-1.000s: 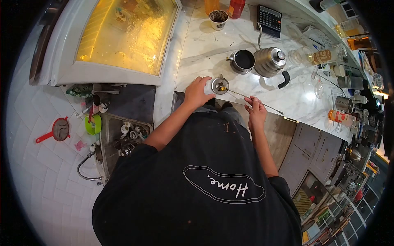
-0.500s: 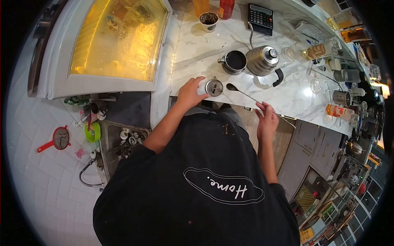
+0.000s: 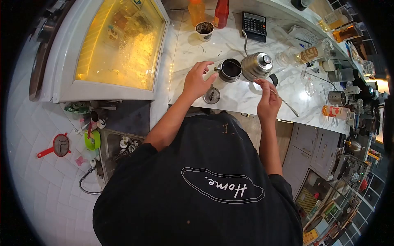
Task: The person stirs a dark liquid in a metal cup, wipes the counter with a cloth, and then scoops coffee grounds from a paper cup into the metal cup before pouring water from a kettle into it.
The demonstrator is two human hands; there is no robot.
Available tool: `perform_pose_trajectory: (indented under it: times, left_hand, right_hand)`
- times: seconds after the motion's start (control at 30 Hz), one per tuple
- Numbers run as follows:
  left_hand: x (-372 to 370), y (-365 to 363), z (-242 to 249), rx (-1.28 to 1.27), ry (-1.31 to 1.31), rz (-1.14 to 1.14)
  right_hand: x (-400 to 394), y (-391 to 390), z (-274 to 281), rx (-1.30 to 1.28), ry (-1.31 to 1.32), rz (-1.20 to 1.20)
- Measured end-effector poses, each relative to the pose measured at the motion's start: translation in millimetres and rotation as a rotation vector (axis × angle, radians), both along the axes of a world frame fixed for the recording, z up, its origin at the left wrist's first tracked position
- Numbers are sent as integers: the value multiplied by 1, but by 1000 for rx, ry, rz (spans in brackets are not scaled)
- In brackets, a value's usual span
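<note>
A long-handled bar spoon (image 3: 289, 107) is pinched in the fingers of my right hand (image 3: 269, 101). Its far end dips into a metal cup (image 3: 230, 70) of dark liquid, and its twisted handle sticks out to the right behind the hand. Beside that cup, my left hand (image 3: 198, 80) is held with thumb and fingers apart, fingertips close to the cup's handle. A small round metal piece with dark specks in it (image 3: 211, 95) sits on the marble counter (image 3: 188, 53), just below my left hand. The steel gooseneck kettle (image 3: 255, 66) stands right of the cup.
A paper cup with dark grounds (image 3: 204, 31), an orange bottle (image 3: 196, 12), a red bottle (image 3: 221, 14) and a calculator (image 3: 254, 26) stand at the back. Bottles and glassware line the right side. At left are a lit display case (image 3: 123, 45) and a sink (image 3: 107, 162).
My right hand has raised the spoon, and its end now reaches into the metal cup. My left hand has left the small round metal piece and moved up toward the cup's handle.
</note>
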State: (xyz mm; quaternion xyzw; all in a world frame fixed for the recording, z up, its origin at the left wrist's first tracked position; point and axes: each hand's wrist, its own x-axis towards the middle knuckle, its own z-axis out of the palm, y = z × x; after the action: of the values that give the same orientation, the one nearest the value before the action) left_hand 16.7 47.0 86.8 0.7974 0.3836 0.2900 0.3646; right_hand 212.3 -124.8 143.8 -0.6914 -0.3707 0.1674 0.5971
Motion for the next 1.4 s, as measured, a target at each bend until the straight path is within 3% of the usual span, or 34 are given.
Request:
perform_pose_trajectory:
  times: [0.3,0.7,1.4]
  left_hand:
    - [9,24,3,-32,16,-163]
    - [15,40,5,-177,38,-218]
    - [18,35,-5,-173,40,-171]
  right_hand:
    - [-14,11,0,-24,-445,59]
    - [-27,6,-3,-120,-511,54]
    - [-47,-1,-4,-166,-604,49]
